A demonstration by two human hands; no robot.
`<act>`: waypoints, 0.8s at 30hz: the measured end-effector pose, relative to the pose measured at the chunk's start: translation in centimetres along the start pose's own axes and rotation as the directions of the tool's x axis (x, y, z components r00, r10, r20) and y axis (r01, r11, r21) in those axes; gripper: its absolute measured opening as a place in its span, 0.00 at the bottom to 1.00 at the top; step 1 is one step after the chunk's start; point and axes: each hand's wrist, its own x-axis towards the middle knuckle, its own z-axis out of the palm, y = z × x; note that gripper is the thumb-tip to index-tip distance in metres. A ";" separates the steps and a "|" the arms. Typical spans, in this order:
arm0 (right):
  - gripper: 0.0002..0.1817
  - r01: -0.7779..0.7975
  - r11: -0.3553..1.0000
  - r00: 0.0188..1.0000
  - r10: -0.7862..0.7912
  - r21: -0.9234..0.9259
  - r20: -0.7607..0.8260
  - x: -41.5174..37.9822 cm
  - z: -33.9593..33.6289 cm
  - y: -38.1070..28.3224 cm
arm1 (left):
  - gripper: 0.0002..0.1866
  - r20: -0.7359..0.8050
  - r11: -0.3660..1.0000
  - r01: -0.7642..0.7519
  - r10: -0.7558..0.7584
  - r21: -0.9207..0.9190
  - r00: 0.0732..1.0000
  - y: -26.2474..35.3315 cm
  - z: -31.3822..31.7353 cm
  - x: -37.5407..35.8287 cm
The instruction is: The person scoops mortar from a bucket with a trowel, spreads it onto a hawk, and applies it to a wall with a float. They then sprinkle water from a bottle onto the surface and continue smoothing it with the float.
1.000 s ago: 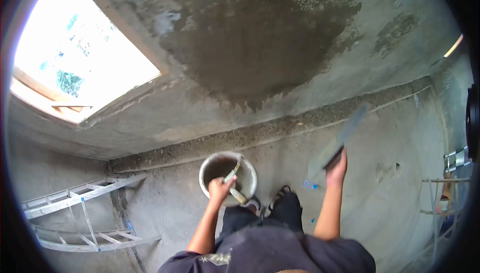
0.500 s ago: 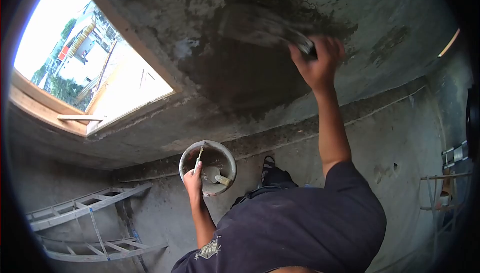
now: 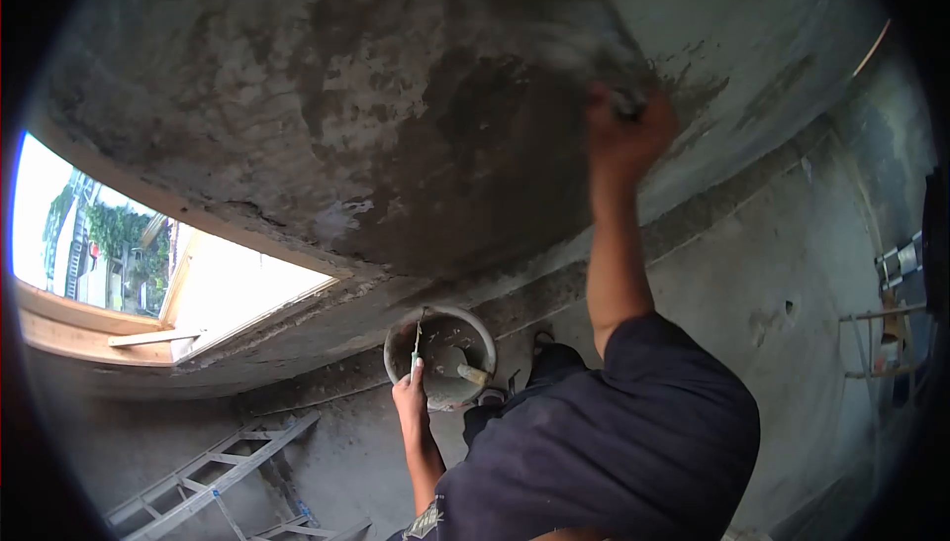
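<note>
My right hand (image 3: 631, 140) is raised against the grey wall (image 3: 356, 86), closed around the handle of a plastering trowel (image 3: 584, 41). Motion smears the blade, which lies over or close to a dark damp patch of plaster (image 3: 515, 125). Lower down, my left hand (image 3: 411, 397) grips the handle of a round bucket (image 3: 484, 328) with its thumb along the grip. Inside the bucket rests a second trowel (image 3: 473, 375) with a wooden handle; grey material shows beside it.
At left, a wood-framed window opening (image 3: 89, 338) cuts into the wall. An aluminium stepladder (image 3: 213, 477) lies at lower left on the concrete floor (image 3: 712, 343). A metal stand (image 3: 881, 343) is at the right edge. My foot is close beside the bucket.
The trowel in my right hand has swept upward along the wall, its blade now angled more steeply. The view has shifted, showing more wall. My left hand keeps hold of the bucket.
</note>
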 end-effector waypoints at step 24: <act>0.14 0.117 0.987 0.906 -0.059 -0.114 0.419 -6.8 0.7 -1.3 | 0.29 0.045 0.993 -0.019 0.014 0.117 0.999 3.3 2.6 1.2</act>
